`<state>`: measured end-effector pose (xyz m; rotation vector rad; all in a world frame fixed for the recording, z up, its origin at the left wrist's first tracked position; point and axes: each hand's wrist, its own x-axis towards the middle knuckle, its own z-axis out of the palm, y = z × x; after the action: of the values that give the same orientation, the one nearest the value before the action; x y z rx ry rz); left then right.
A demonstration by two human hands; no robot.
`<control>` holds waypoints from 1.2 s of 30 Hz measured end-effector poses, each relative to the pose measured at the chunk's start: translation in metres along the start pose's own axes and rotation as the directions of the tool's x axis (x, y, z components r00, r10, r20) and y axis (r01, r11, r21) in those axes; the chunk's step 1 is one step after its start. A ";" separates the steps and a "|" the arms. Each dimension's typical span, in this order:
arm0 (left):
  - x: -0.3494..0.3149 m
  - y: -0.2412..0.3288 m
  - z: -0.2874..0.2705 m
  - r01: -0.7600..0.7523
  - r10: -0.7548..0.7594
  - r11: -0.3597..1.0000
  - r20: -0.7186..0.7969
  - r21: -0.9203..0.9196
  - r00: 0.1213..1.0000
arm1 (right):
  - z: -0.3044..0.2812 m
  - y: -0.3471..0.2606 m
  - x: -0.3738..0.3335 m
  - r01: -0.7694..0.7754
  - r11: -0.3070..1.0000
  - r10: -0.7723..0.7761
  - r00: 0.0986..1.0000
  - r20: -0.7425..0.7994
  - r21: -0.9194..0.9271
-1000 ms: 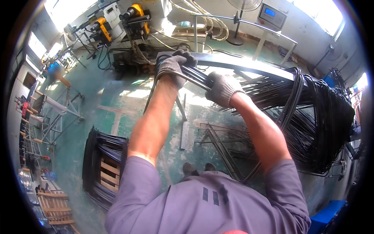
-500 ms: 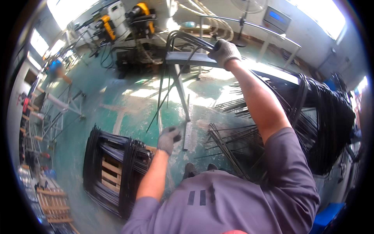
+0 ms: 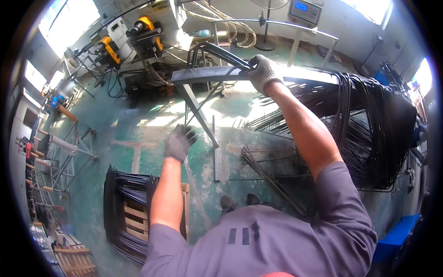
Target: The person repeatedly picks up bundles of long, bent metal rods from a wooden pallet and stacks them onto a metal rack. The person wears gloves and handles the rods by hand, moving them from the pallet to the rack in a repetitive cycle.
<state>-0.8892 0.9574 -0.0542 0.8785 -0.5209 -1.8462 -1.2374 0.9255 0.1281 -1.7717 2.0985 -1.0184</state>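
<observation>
My right hand (image 3: pixel 264 75), in a grey knit glove, is closed around a few thin black bent rods (image 3: pixel 216 50) on top of a grey metal beam (image 3: pixel 198 75). The rods arch past the beam's left end, and their legs hang down beside its slanted support. My left hand (image 3: pixel 179 144), also gloved, is raised below those legs with its fingers apart. Its fingertips are close to the rods' lower ends; whether they touch, I cannot tell. Farther right, a thick mass of similar black rods (image 3: pixel 364 120) hangs over the same beam.
At lower left, black rod frames (image 3: pixel 113 203) are stacked on a wooden pallet (image 3: pixel 136 212). Loose rods (image 3: pixel 272 180) lie on the green floor right of my feet. Yellow-and-black machines (image 3: pixel 144 27) stand at the back left. A blue box (image 3: pixel 394 237) sits at the lower right.
My left hand has moved forward and left, towards the hanging rod ends, and its fingers have spread. My right hand keeps hold of the rods. The whole view has shifted slightly.
</observation>
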 end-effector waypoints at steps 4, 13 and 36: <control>0.037 -0.003 0.073 0.166 -0.157 0.972 0.066 -0.168 0.985 | 0.015 -0.051 0.005 0.062 0.998 -0.060 0.995 0.080 -0.018; 0.071 0.100 0.137 -0.242 0.328 0.894 0.181 -0.376 0.927 | 0.029 -0.155 0.073 0.268 0.954 -0.257 0.962 0.094 -0.137; 0.031 -0.102 0.239 -0.533 0.133 -0.163 0.554 0.830 0.822 | -0.093 0.156 0.001 -0.321 0.870 0.121 0.875 -0.469 -0.375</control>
<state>-1.1401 0.9650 0.0192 1.1565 -2.3326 -0.6831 -1.4128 0.9641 0.1008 -1.5011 2.9424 -0.9926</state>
